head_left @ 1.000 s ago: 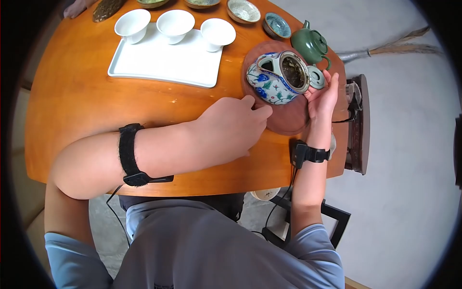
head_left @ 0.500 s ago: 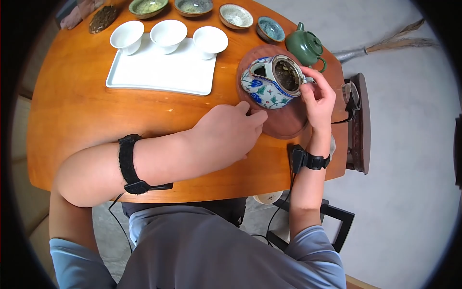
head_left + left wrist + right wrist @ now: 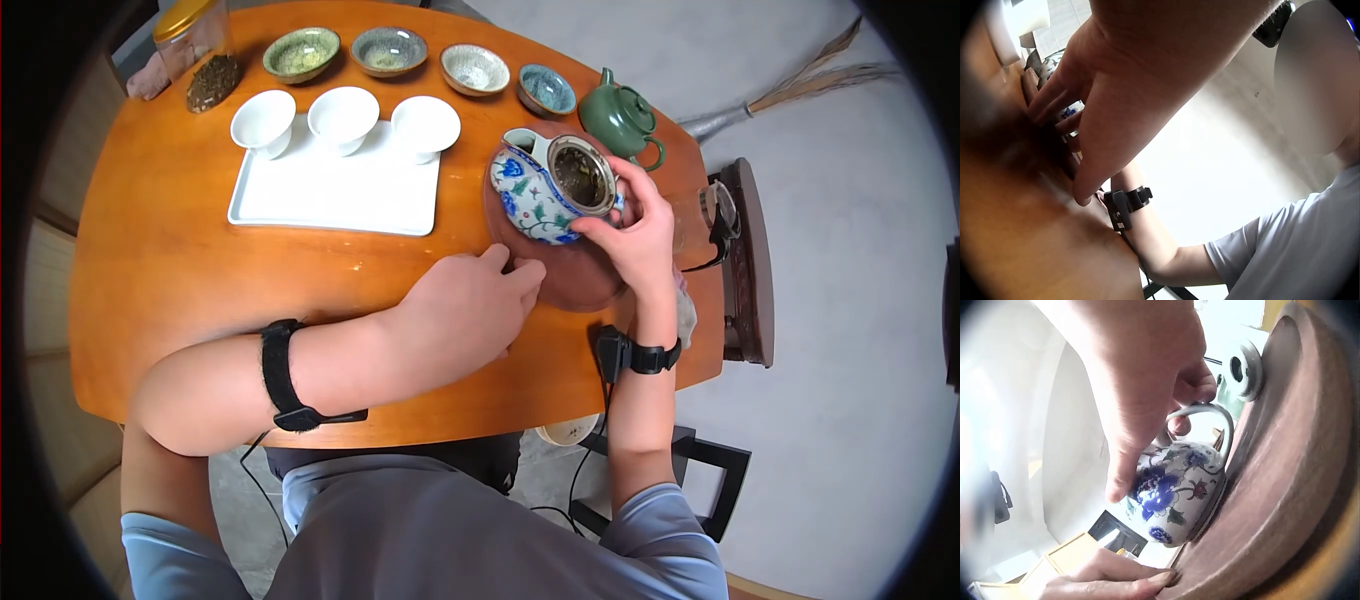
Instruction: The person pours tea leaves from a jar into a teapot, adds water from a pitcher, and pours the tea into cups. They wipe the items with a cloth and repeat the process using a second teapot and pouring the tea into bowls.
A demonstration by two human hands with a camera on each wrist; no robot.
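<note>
In the head view, a lidless white teapot (image 3: 540, 205) with blue flowers stands on a round brown tray (image 3: 590, 290). Wet dark leaves show through its mouth. My right hand (image 3: 640, 235) grips the teapot, thumb against the body and fingers at the looped handle (image 3: 1229, 428). A small round lid (image 3: 1249, 369) sits by the tray's far rim in the right wrist view, hidden behind the hand in the head view. My left hand (image 3: 470, 305) rests at the tray's near left rim, fingertips (image 3: 1163, 579) touching it, thumb spread away from the fingers.
Three white cups (image 3: 343, 118) stand on a white rectangular tray (image 3: 335, 190) to the left. Several glazed bowls (image 3: 475, 70) line the back, beside a green teapot (image 3: 618, 115). A yellow-lidded jar (image 3: 190, 30) and a dish of dark leaves (image 3: 213, 83) are far left.
My right hand has gone from lying palm-up beside the teapot to gripping its handle. My left hand has stayed at the tray rim. The head view has shifted, showing more of the table's back.
</note>
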